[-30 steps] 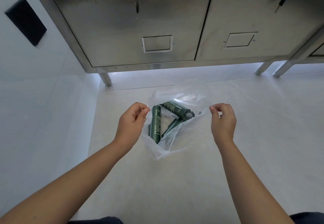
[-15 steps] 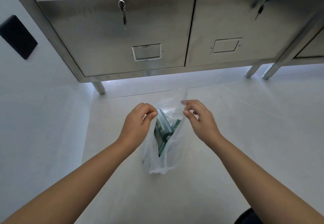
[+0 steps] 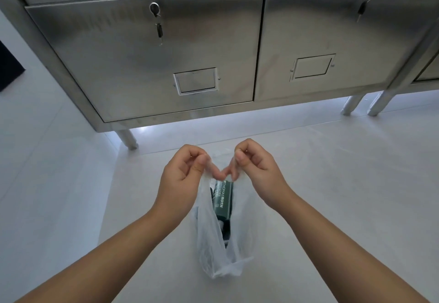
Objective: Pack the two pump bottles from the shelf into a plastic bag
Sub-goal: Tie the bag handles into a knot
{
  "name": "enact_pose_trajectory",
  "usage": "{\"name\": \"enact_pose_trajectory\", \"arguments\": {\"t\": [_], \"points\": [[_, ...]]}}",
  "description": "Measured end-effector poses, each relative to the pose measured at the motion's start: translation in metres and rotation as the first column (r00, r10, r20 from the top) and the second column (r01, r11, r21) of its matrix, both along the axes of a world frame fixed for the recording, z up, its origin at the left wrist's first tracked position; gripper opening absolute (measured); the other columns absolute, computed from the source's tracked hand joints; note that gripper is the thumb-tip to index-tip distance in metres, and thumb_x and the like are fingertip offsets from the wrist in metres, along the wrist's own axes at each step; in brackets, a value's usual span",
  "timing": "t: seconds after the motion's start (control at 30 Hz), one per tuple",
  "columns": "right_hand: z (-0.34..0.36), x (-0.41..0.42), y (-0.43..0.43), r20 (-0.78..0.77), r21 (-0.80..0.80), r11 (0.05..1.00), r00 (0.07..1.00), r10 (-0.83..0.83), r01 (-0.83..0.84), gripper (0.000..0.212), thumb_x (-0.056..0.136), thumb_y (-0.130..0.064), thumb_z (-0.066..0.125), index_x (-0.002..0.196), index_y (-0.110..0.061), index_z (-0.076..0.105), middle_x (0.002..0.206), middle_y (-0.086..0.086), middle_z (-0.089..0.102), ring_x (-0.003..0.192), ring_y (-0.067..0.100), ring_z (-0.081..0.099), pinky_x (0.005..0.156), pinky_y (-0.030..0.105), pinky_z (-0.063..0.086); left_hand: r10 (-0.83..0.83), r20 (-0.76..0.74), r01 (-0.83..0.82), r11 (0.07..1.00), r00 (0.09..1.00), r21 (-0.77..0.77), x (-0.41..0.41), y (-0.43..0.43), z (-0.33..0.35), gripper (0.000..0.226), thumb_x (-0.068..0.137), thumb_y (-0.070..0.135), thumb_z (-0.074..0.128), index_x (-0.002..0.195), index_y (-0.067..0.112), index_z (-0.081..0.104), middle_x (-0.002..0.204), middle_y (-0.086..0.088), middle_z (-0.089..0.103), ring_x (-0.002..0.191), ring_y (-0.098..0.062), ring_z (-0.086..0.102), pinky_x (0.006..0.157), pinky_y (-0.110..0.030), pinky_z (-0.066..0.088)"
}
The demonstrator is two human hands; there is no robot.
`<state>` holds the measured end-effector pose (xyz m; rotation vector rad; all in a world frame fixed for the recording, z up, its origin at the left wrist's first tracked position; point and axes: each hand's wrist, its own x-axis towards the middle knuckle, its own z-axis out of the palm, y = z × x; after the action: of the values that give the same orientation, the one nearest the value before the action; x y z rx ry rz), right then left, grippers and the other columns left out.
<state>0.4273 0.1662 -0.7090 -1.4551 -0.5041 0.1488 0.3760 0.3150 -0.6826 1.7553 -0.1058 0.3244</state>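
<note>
**Both hands pinch the bag mouth together**

The grip of each hand is closed on the top of the plastic bag point(image 3: 218, 238): the left hand point(image 3: 183, 177) and the right hand point(image 3: 256, 172) each pinch a bunch of the clear film between thumb and fingers, knuckles nearly touching over the bag's mouth.

Behind them stands a stainless steel cabinet point(image 3: 166, 48) on short round legs, with two doors side by side (each has a lock with a key hanging from it and a small framed label holder). The pale floor point(image 3: 332, 184) runs under the cabinet and beneath the bag.

The bag hangs down from the fingers, narrow and wrinkled, its bottom corner low between the forearms. Inside it, seen through the film, is a dark green pump bottle point(image 3: 223, 199) with white lettering, lying lengthwise along the bag; a second dark shape point(image 3: 226, 231) sits below it, too hidden to tell clearly.
</note>
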Motion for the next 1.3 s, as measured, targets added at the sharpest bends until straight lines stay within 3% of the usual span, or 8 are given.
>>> {"name": "enact_pose_trajectory", "arguments": {"t": [0.13, 0.27, 0.37, 0.53, 0.7, 0.9, 1.1, 1.3], "points": [[-0.015, -0.010, 0.003, -0.087, -0.081, 0.997, 0.996, -0.018, 0.011, 0.020, 0.094, -0.015, 0.043, 0.074, -0.016, 0.043, 0.039, -0.006, 0.041, 0.032, 0.013, 0.038, 0.040, 0.022, 0.035, -0.028, -0.089, 0.019, 0.995, 0.996, -0.102, -0.007, 0.000, -0.014, 0.014, 0.091, 0.013, 0.044, 0.080, 0.008, 0.051, 0.045, -0.004, 0.053, 0.039, -0.016, 0.050, 0.048, -0.022, 0.046], [-0.024, -0.025, 0.005, -0.146, -0.164, 0.986, 0.988, -0.054, 0.029, 0.014, 0.089, -0.018, 0.053, 0.077, -0.018, 0.047, 0.041, -0.010, 0.033, 0.039, 0.010, 0.024, 0.040, 0.021, 0.021, -0.085, -0.198, 0.054, 0.986, 0.976, -0.156, -0.015, -0.004, -0.033, 0.017, 0.091, 0.011, 0.046, 0.078, 0.009, 0.056, 0.042, 0.007, 0.040, 0.041, -0.008, 0.036, 0.045, -0.017, 0.034], [-0.027, -0.028, 0.003, -0.168, -0.176, 0.983, 0.982, -0.091, 0.061, 0.012, 0.088, -0.021, 0.052, 0.081, -0.018, 0.044, 0.045, -0.009, 0.035, 0.042, 0.010, 0.026, 0.043, 0.020, 0.024, -0.130, -0.218, 0.092, 0.980, 0.967, -0.176, -0.018, -0.006, -0.043, 0.020, 0.093, 0.010, 0.042, 0.082, 0.003, 0.058, 0.045, 0.007, 0.040, 0.044, -0.007, 0.034, 0.047, -0.016, 0.033], [-0.027, -0.029, 0.000, -0.318, -0.009, 0.998, 0.946, -0.057, 0.057, 0.011, 0.076, -0.020, 0.041, 0.078, -0.013, 0.050, 0.055, -0.007, 0.043, 0.052, 0.009, 0.036, 0.050, 0.016, 0.033, -0.176, -0.243, 0.134, 0.974, 0.954, -0.182, -0.017, -0.004, -0.046, 0.027, 0.094, 0.003, 0.035, 0.089, 0.004, 0.061, 0.046, 0.010, 0.042, 0.049, -0.004, 0.036, 0.051, -0.012, 0.034], [-0.024, -0.031, -0.009, -0.244, -0.046, 0.996, 0.966, -0.082, 0.073, 0.021, 0.089, -0.001, 0.047, 0.088, -0.016, 0.061, 0.072, -0.002, 0.058, 0.060, 0.003, 0.050, 0.063, 0.013, 0.043, -0.154, -0.216, 0.107, 0.971, 0.964, -0.212, -0.009, 0.009, -0.039, 0.026, 0.093, -0.001, 0.038, 0.088, 0.006, 0.063, 0.047, 0.008, 0.046, 0.049, -0.002, 0.042, 0.053, -0.011, 0.038], [-0.025, -0.030, -0.003, -0.309, 0.045, 0.984, 0.939, -0.150, 0.172, 0.016, 0.085, 0.003, 0.054, 0.087, -0.013, 0.052, 0.066, -0.003, 0.073, 0.054, 0.007, 0.055, 0.063, 0.015, 0.049, -0.231, -0.316, 0.160, 0.959, 0.920, -0.234, -0.011, 0.000, -0.044, 0.013, 0.091, 0.001, 0.044, 0.089, 0.012, 0.049, 0.044, 0.003, 0.053, 0.046, -0.008, 0.045, 0.053, -0.017, 0.039], [-0.028, -0.031, 0.002, -0.323, 0.007, 0.980, 0.928, -0.184, 0.197, 0.019, 0.076, 0.005, 0.063, 0.067, -0.012, 0.061, 0.053, -0.005, 0.065, 0.054, 0.005, 0.059, 0.058, 0.014, 0.047, -0.293, -0.393, 0.197, 0.943, 0.872, -0.267, -0.012, -0.007, -0.049, 0.013, 0.088, 0.006, 0.052, 0.095, 0.013, 0.043, 0.044, 0.002, 0.056, 0.045, -0.009, 0.049, 0.054, -0.018, 0.043], [-0.030, -0.033, 0.004, -0.308, -0.015, 0.995, 0.946, -0.099, 0.100, 0.005, 0.077, 0.003, 0.062, 0.080, 0.002, 0.066, 0.071, 0.004, 0.066, 0.068, 0.009, 0.062, 0.067, 0.016, 0.049, -0.308, -0.388, 0.202, 0.936, 0.869, -0.289, -0.013, -0.007, -0.053, 0.011, 0.089, 0.005, 0.050, 0.094, 0.012, 0.043, 0.045, 0.003, 0.055, 0.046, -0.010, 0.048, 0.053, -0.016, 0.043]]}}
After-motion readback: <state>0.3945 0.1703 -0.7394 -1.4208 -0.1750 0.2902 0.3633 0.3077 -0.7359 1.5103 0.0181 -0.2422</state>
